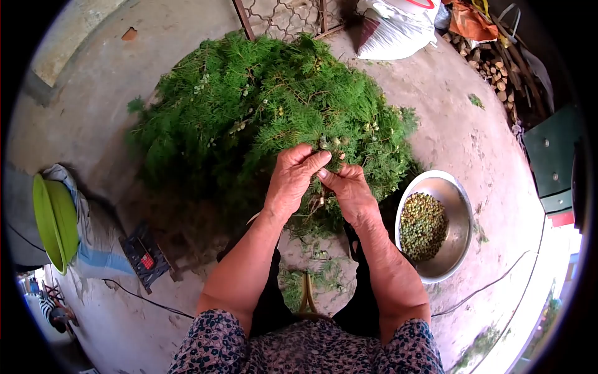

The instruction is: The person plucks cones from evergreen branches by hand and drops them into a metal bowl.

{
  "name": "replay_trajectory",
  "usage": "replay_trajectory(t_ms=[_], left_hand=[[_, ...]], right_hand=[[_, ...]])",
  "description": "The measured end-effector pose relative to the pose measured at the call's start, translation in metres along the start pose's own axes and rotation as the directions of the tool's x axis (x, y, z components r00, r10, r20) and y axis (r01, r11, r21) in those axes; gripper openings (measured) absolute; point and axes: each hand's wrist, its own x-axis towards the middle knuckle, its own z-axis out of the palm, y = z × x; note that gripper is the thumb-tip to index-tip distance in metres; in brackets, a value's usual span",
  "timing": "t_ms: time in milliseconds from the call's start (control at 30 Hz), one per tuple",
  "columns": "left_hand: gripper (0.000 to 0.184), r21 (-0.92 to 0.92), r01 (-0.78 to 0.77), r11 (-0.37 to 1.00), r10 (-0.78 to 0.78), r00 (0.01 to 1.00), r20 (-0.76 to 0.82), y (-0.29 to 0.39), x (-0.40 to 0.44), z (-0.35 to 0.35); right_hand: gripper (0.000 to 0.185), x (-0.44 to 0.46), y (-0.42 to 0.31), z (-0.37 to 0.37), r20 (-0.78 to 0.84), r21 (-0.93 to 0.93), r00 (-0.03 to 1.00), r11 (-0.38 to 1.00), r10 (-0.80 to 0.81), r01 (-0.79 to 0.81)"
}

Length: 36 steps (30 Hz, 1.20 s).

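Both hands meet over the near edge of a big heap of green conifer branches (pixel 218 118), which look like arborvitae with small pale cones. My left hand (pixel 291 177) is closed, thumb and fingers pinching at a conifer sprig (pixel 333 146) that bears a few cones. My right hand (pixel 352 193) is closed on the same sprig, its thumb tip close to the left thumb. Exactly what sits between the fingertips is hidden. To the right of my right hand, a steel bowl (pixel 460 230) holds many small green and brown cones (pixel 423 225).
A green basin (pixel 53 218) leans at the left by a sack (pixel 103 240) and a dark crate (pixel 146 255). A white sack (pixel 395 31) and stacked firewood (pixel 495 78) stand at the back right. A cable (pixel 483 288) crosses the concrete floor.
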Motion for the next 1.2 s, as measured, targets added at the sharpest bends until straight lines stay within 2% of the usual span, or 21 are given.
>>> replay_trajectory(t_ms=[33,100,167,233,267,300,367,400,433,500,533,633,667,800,867,900,967,1033,1100,1133,1200], left_hand=[[0.026,0.0,0.002,1.0,-0.002,1.0,0.0,-0.002,0.0,0.003],[0.026,-0.13,0.015,0.991,-0.02,0.999,-0.039,-0.005,-0.001,0.007],[0.028,-0.103,-0.015,0.995,0.008,0.997,-0.075,-0.006,0.0,0.01],[0.016,-0.081,-0.005,0.997,-0.001,0.998,-0.068,-0.008,-0.001,0.002],[0.028,0.05,-0.096,0.994,0.102,0.987,-0.121,-0.012,0.001,0.001],[0.028,0.05,-0.096,0.994,0.101,0.988,-0.12,-0.008,0.001,0.004],[0.027,-0.044,-0.095,0.994,0.088,0.985,-0.151,0.003,-0.001,0.014],[0.022,-0.062,-0.045,0.997,0.037,0.991,-0.129,0.004,-0.003,0.013],[0.022,-0.063,-0.04,0.997,0.032,0.992,-0.126,0.005,-0.003,0.014],[0.016,-0.046,0.039,0.998,-0.044,0.991,-0.125,0.005,-0.004,0.016],[0.01,-0.06,0.023,0.998,-0.029,0.994,-0.106,0.003,-0.004,0.014],[0.013,-0.048,0.066,0.997,-0.072,0.99,-0.124,0.005,-0.004,0.019],[0.013,-0.049,0.067,0.997,-0.073,0.99,-0.124,0.005,-0.004,0.02],[0.018,0.023,0.121,0.992,-0.116,0.982,-0.152,0.004,-0.003,0.022],[0.019,0.026,0.139,0.99,-0.133,0.977,-0.166,0.005,-0.004,0.024],[0.019,0.086,0.172,0.981,-0.156,0.973,-0.171,0.007,-0.004,0.026],[0.018,0.147,0.206,0.968,-0.179,0.968,-0.178,0.009,-0.005,0.025],[0.018,0.132,0.229,0.964,-0.211,0.968,-0.137,0.009,-0.005,0.025],[0.019,0.117,0.273,0.955,-0.257,0.957,-0.135,0.018,-0.005,0.028],[0.02,0.101,0.315,0.944,-0.301,0.944,-0.134,0.021,-0.005,0.029],[0.02,0.077,0.31,0.948,-0.298,0.945,-0.137,0.021,-0.005,0.03]], right_hand=[[0.011,-0.001,-0.003,0.003,-0.053,-0.01,0.998,0.999,0.039,-0.039],[0.012,0.001,-0.004,0.001,-0.065,-0.015,0.997,0.999,0.05,-0.051],[0.017,0.006,-0.003,-0.009,0.086,-0.138,0.99,0.986,0.11,-0.098],[0.011,0.001,-0.012,-0.012,0.074,-0.113,0.997,0.993,0.021,-0.013],[0.011,0.003,-0.012,-0.024,0.07,-0.288,0.998,0.958,-0.001,0.021],[0.013,-0.003,-0.027,-0.021,-0.011,-0.369,0.999,0.929,-0.033,0.027],[0.015,0.002,-0.021,-0.03,-0.183,-0.345,0.929,0.906,-0.322,0.246],[0.015,0.003,-0.023,-0.033,-0.152,-0.322,0.9,0.881,-0.409,0.346],[0.015,0.003,-0.026,-0.033,-0.158,-0.323,0.899,0.882,-0.408,0.343],[0.018,0.002,-0.031,-0.029,0.025,-0.454,0.836,0.738,-0.549,0.499],[0.022,0.002,-0.029,-0.026,0.043,-0.445,0.843,0.745,-0.536,0.496],[0.022,0.002,-0.02,-0.026,0.031,-0.356,0.879,0.817,-0.475,0.454],[0.022,0.002,-0.018,-0.027,-0.003,-0.309,0.923,0.878,-0.385,0.365],[0.021,0.003,-0.017,-0.027,0.017,-0.271,0.912,0.877,-0.409,0.398],[0.016,0.002,-0.017,-0.026,0.013,-0.318,0.908,0.859,-0.419,0.401],[0.016,0.001,-0.02,-0.026,0.01,-0.318,0.909,0.86,-0.417,0.399],[0.013,0.0,-0.026,-0.028,-0.066,-0.241,0.984,0.959,-0.167,0.146],[0.01,0.003,-0.022,-0.033,-0.053,-0.172,0.982,0.971,-0.179,0.167],[0.011,0.004,-0.021,-0.036,0.018,0.061,0.999,0.998,-0.036,0.035],[0.011,0.005,-0.022,-0.038,0.017,0.062,0.999,0.997,-0.037,0.036],[0.013,0.005,-0.023,-0.041,0.104,0.349,0.991,0.93,0.08,-0.112]])
